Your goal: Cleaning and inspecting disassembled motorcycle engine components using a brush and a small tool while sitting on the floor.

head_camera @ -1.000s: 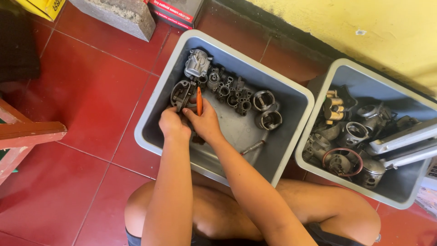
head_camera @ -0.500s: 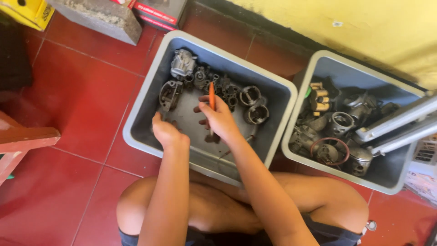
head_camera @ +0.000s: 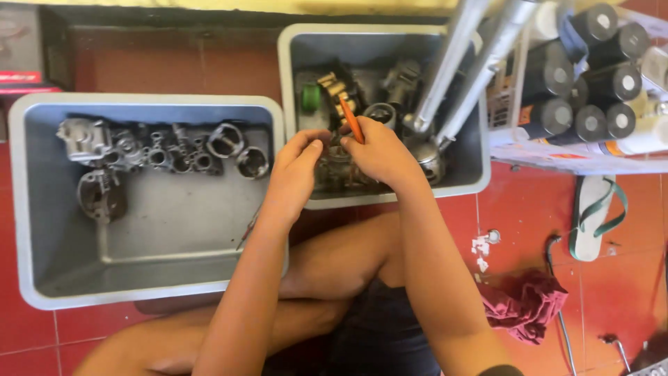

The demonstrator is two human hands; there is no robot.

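The person sits cross-legged on the red tiled floor, knees nearest the camera, with a dark red rag lying on the tiles to the right. Both forearms reach forward over the near rim of the right-hand grey tub. The right hand has its fingers closed around an orange-handled tool, whose shaft sticks up and away from the fist over the tub. The left hand is just beside it, fingertips drawn together as if pinching something small; what they grip cannot be made out. Under both hands a round metal engine part rests in the tub, mostly hidden. Farther in lie more grey metal parts and two long silver tubes leaning out over the far rim. To the left, the second grey tub holds a row of metal castings along its far wall. At right, beyond a sandal, black cylinders are stacked in a rack.
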